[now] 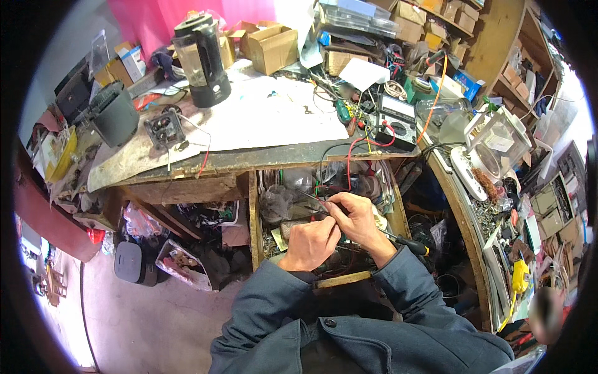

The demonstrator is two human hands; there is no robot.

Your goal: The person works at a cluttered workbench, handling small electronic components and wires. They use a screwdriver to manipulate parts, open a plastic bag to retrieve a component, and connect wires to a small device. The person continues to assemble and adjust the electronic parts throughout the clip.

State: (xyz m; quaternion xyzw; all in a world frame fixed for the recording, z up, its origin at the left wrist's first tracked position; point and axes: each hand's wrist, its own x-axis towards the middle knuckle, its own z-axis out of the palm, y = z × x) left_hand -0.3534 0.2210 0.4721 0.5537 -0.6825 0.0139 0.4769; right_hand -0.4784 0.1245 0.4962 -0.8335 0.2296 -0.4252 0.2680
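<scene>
Both my hands are close together above an open wooden drawer (254,230) full of clutter. My left hand (311,242) is closed, its fingers curled inward. Beside it and slightly farther off, my right hand (356,219) is closed in a pinch, thumb and fingertips meeting near the left hand. A thin dark pointed piece (309,196) sticks out past the fingertips toward the upper left; its kind, and which hand grips it, cannot be made out. By my right wrist is a screwdriver (413,244) with a black and yellow handle, its shaft partly hidden by the wrist.
On the worktop ahead stand a blender (200,62), a small fan (165,129) with loose wires, and an analog multimeter (397,121) with red and black leads hanging toward the drawer. A cluttered side bench (461,230) curves along the right. Below left is a bin (187,265).
</scene>
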